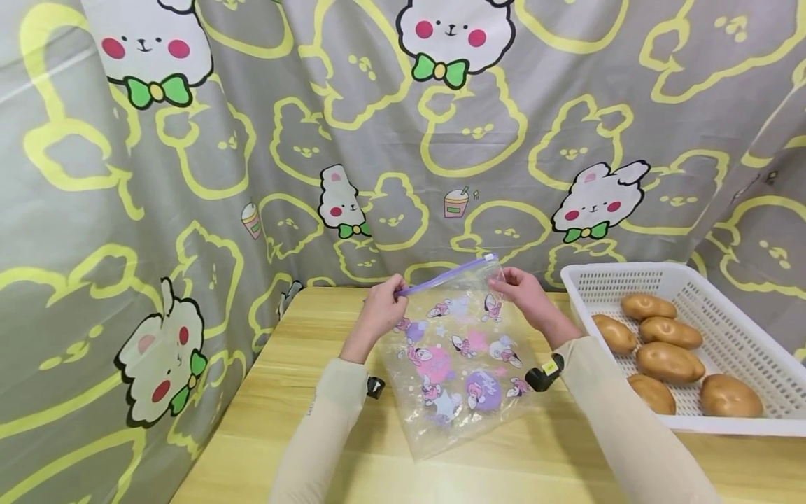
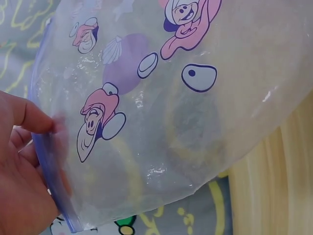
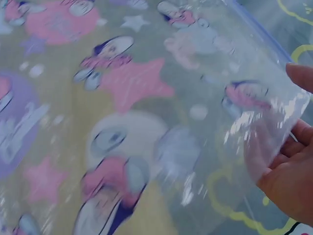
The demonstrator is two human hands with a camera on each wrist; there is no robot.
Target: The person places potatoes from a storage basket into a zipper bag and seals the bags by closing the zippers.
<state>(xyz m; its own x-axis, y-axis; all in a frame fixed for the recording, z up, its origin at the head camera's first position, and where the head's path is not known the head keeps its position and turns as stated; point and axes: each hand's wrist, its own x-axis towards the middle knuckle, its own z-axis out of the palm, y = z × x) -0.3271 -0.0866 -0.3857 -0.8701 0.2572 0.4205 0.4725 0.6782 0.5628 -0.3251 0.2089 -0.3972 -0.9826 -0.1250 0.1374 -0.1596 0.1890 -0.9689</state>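
A clear zip bag printed with pink and purple cartoon figures hangs between both hands, its purple zip strip along the top and a white slider at the right end. My left hand pinches the left end of the strip. In the left wrist view, thumb and fingers grip the purple edge from both sides. My right hand pinches the bag's right side just below the slider; in the right wrist view, some of its fingers lie behind the clear film. The bag's lower edge overlaps the tabletop.
To the right, a white perforated plastic basket holds several brown potatoes. Under the bag is a light wooden table. A grey patterned curtain hangs behind the table and along its left side.
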